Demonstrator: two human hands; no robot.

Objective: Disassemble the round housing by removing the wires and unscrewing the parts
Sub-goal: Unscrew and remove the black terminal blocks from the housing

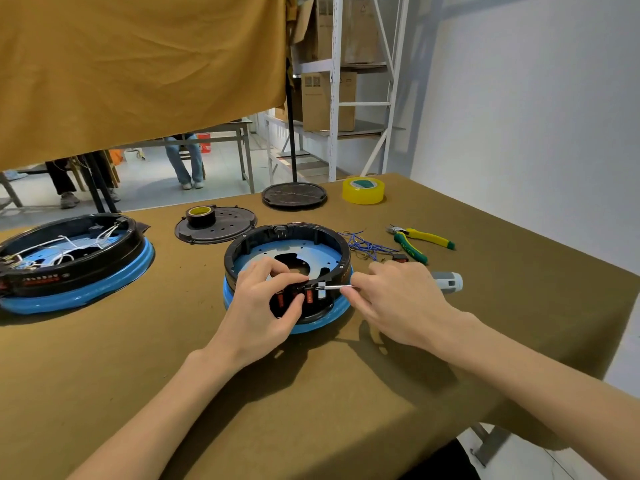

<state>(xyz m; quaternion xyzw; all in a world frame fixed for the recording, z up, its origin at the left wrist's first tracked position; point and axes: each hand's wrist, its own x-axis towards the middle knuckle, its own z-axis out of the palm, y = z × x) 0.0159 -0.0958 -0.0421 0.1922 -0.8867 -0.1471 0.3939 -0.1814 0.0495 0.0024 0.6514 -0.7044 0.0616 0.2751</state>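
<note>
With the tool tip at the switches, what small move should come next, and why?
Probably press the thin metal tool in the right hand against the red switch to pry it free, while the left hand steadies the round housing; its wires already lie outside.

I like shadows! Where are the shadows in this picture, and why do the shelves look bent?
Head view: dark shadows fall on the table below and right of both hands, left hand, right hand, so light comes from upper left; the wide lens leans the shelves; nothing looks blurry.
</note>
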